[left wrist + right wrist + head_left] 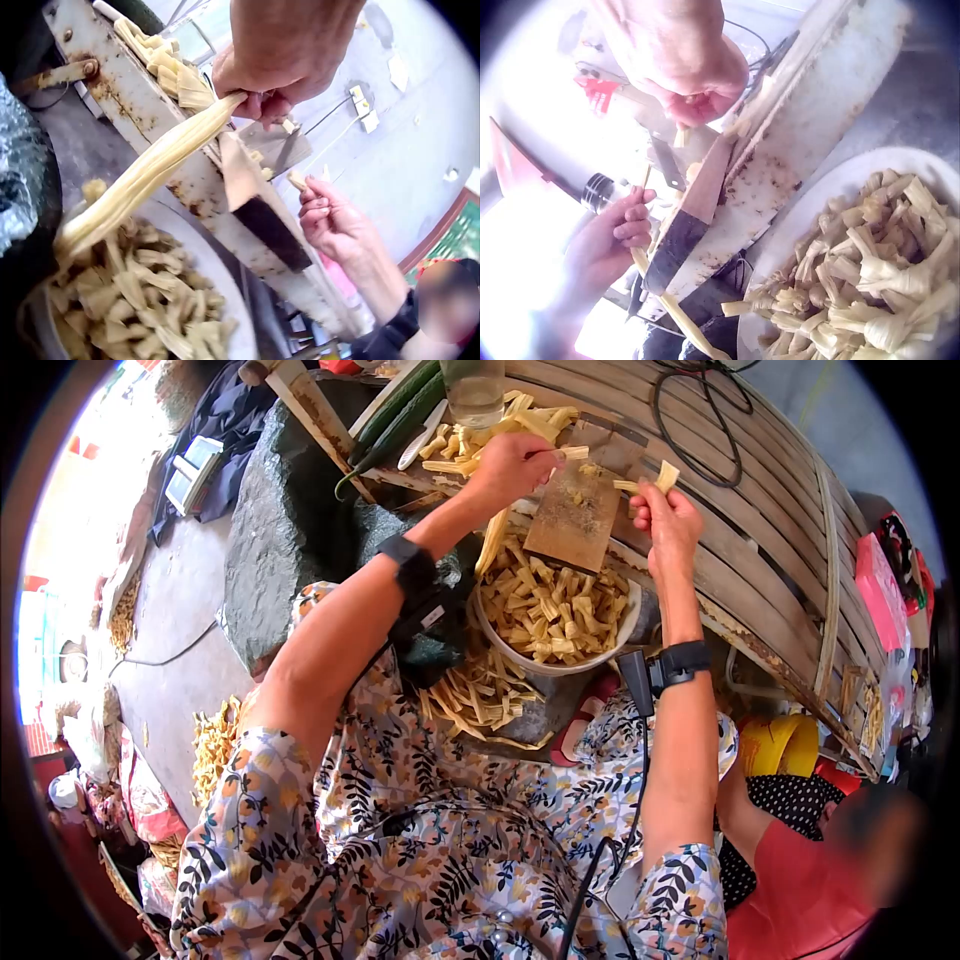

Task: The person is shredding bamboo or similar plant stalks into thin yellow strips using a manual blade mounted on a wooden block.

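My left hand (515,468) grips a long pale-yellow strip (154,161), which hangs down towards the bowl; a short end sticks out past the fingertips in the head view. Across the board, my right hand (668,525) pinches a short pale-yellow piece (667,477) between thumb and fingers. Between and below the hands lies a wooden board (572,525) with crumbs on it. Under its near end stands a white bowl (545,668) heaped with short yellow pieces (885,270), several of them knotted. A metal blade (666,162) lies on the board.
More yellow strips (460,455) lie on the slatted bench (770,550), beside a glass of liquid (473,400) and cucumbers (400,420). A black cable (735,455) loops across the slats. Loose thin strips (490,695) lie below the bowl. Another person in red (800,880) sits at right.
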A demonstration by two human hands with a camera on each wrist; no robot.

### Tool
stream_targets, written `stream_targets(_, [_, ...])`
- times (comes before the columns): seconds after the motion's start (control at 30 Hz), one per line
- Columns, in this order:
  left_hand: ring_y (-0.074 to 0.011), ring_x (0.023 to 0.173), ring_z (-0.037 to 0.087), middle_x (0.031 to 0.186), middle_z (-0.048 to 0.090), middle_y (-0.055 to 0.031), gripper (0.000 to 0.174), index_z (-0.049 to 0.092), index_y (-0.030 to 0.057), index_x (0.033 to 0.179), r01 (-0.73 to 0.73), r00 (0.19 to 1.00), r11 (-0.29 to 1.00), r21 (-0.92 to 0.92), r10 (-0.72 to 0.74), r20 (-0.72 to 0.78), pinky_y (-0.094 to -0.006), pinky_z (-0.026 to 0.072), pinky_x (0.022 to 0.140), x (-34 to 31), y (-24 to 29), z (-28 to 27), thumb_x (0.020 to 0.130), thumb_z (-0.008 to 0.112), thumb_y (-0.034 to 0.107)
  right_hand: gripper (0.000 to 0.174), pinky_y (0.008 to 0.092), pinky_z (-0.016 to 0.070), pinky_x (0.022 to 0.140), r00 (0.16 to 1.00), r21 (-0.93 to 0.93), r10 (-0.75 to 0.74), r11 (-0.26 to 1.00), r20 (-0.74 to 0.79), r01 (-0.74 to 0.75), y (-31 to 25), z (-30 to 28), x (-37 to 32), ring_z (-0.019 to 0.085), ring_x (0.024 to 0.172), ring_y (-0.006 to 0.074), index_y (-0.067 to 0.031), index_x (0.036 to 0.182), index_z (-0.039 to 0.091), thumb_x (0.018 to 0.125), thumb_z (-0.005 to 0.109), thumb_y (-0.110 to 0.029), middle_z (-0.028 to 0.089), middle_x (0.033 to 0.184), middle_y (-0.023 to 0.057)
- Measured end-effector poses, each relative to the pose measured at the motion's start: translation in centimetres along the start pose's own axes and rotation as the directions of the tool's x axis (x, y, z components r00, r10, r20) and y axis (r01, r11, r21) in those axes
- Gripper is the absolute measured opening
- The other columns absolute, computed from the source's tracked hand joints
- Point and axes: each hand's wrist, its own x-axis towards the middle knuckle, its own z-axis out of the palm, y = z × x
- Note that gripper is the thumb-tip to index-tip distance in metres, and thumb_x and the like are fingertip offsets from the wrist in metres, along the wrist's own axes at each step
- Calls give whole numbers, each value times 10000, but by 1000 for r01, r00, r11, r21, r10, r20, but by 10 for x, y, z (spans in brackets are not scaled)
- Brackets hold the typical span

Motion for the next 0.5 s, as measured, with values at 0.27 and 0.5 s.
stream_targets(0.27, [-42, 676, 463, 734, 501, 17, 278, 565, -13, 996, 362, 887, 736, -572, -82, 455, -161, 377, 602, -47, 23, -1, 904, 473, 232, 279, 166, 400, 448, 902, -155, 308, 950, 304, -272, -12, -27, -59, 465, 500, 33, -18, 851, 578, 842, 578, -297, 584, 665, 46])
stream_targets(0.5, [-51, 658, 545, 782, 604, -3, 143, 578, 30, 971, 186, 941, 919, -349, -64, 332, -180, 447, 596, -73, 18, 12, 861, 533, 110, 287, 216, 430, 521, 937, -544, -16, 811, 349, 217, -7, -39, -87, 560, 582, 101, 27, 890, 594, 852, 556, -255, 613, 688, 47])
